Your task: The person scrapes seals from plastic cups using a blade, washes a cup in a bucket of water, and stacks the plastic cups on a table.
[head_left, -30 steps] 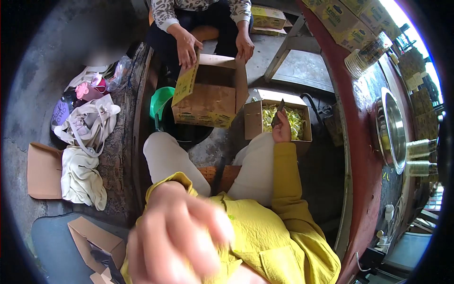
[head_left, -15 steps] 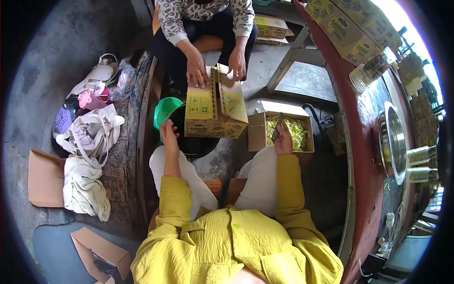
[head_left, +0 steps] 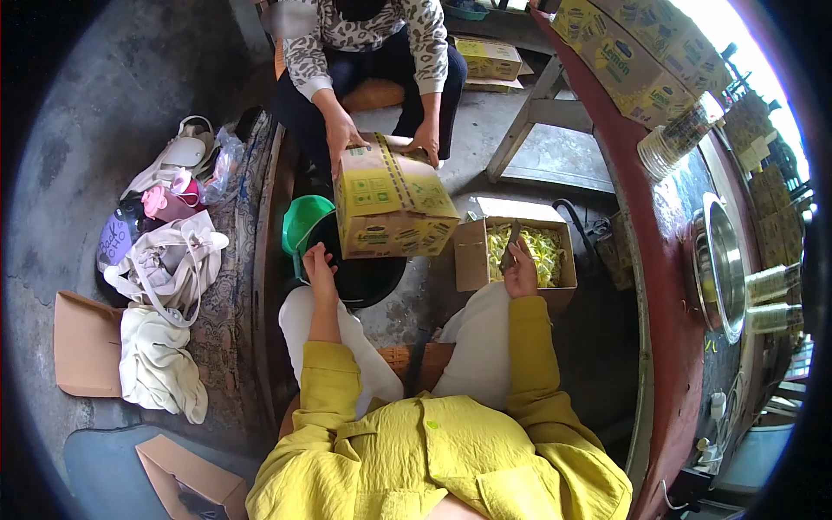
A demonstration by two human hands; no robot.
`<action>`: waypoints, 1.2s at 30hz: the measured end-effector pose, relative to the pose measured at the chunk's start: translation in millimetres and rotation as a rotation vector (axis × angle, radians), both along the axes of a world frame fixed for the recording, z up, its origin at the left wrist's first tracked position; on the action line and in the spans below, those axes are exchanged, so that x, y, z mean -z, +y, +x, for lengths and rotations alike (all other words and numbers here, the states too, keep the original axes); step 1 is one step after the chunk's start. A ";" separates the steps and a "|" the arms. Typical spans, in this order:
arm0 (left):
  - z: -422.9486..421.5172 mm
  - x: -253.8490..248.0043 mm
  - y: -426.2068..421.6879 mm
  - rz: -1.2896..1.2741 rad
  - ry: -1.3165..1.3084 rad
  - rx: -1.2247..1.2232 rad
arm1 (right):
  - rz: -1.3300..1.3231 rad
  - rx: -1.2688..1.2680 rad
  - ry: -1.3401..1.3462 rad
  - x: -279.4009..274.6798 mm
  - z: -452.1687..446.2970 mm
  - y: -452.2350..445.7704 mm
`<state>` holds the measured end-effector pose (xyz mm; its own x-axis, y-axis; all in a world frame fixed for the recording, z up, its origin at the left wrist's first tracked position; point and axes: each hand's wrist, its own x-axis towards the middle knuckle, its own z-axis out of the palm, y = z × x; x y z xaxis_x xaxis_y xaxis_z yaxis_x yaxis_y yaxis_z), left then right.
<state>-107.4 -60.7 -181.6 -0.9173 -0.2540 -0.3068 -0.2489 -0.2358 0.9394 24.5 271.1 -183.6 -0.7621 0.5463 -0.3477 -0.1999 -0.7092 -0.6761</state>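
My right hand [head_left: 522, 274] is closed around a dark, flat knife [head_left: 510, 246], its blade pointing up. It is above the near side of an open carton [head_left: 471, 256] filled with yellow-green packets [head_left: 539, 251]. My left hand [head_left: 320, 263] has loosely curled fingers and no visible object in it; it is over the left rim of a black bucket [head_left: 381, 290]. Across from me, a co-worker's two hands [head_left: 344, 139] hold a taped yellow carton [head_left: 394, 204] printed with "Lemon" above that bucket. The carton's side faces me.
A green basin [head_left: 303, 217] sits left of the bucket. Bags [head_left: 182, 251] and a cream cloth [head_left: 160, 360] lie at left. On the red-edged counter [head_left: 663, 347] at right are a steel bowl [head_left: 724, 260], plastic cups [head_left: 667, 147] and more cartons [head_left: 620, 56]. A wooden stool [head_left: 555, 117] stands behind.
The co-worker's hands shifted from the carton's top to its far sides, and its near face has tipped more into view. My left hand's fingers curled. The knife stays in my right hand.
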 end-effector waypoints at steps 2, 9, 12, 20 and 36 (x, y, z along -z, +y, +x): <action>1.2 -2.5 3.9 -0.016 -0.008 0.010 | -0.007 -0.005 0.003 3.6 -0.3 3.4; 2.0 7.3 2.7 -0.060 0.001 0.060 | 0.000 0.033 0.028 3.0 -2.9 -2.2; 4.7 5.6 3.1 -0.032 0.003 0.025 | 0.003 0.058 0.032 5.2 -2.6 -1.4; 0.6 -35.8 27.5 -0.031 0.192 0.089 | -0.006 0.060 0.013 -10.1 1.1 -6.7; 38.0 -112.4 93.3 0.027 0.393 0.545 | 0.031 -0.012 0.311 -53.1 9.8 1.3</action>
